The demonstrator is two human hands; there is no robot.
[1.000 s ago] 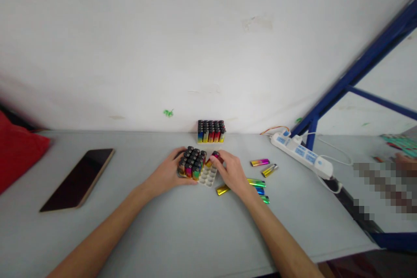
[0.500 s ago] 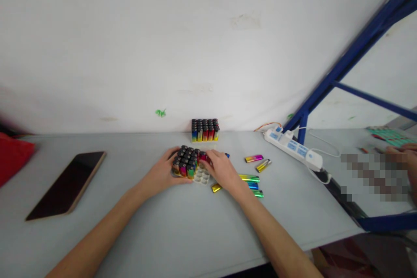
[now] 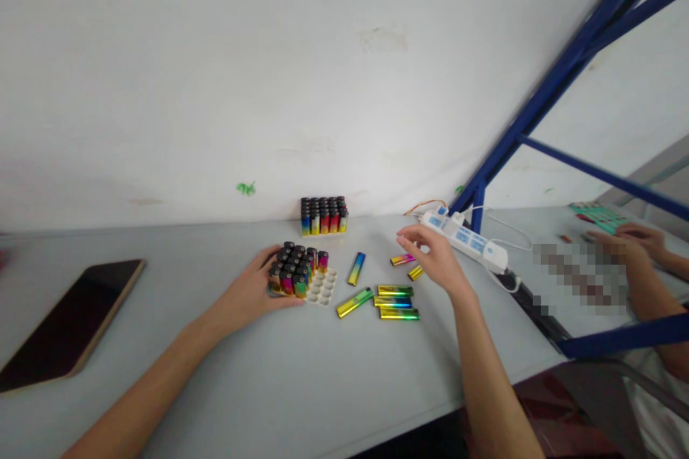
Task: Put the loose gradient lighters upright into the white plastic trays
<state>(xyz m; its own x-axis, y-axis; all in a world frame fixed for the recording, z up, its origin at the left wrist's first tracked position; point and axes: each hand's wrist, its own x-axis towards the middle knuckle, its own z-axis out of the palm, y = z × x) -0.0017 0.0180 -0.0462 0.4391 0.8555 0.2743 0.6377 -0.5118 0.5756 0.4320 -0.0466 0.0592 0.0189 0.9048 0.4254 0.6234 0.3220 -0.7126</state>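
Note:
My left hand grips the left end of a white tray, its fingers behind and thumb in front. Upright lighters with black tops fill the tray's left part; holes at its right end show bare. My right hand is raised over the table with fingers apart and nothing in them. Below it lie a pink-and-yellow lighter and a yellow one. Between the hands lie a blue-and-yellow lighter, a green-and-yellow lighter and a small stack of shiny lighters.
A full block of lighters stands by the wall. A white power strip with cables lies behind my right hand, beside a blue metal frame. A tablet or phone lies at left. Another person's hands are at far right.
My right hand has left the tray and moved right, opening above the loose lighters. A pink lighter now stands where it was. My left hand stays on the tray; the view has shifted right.

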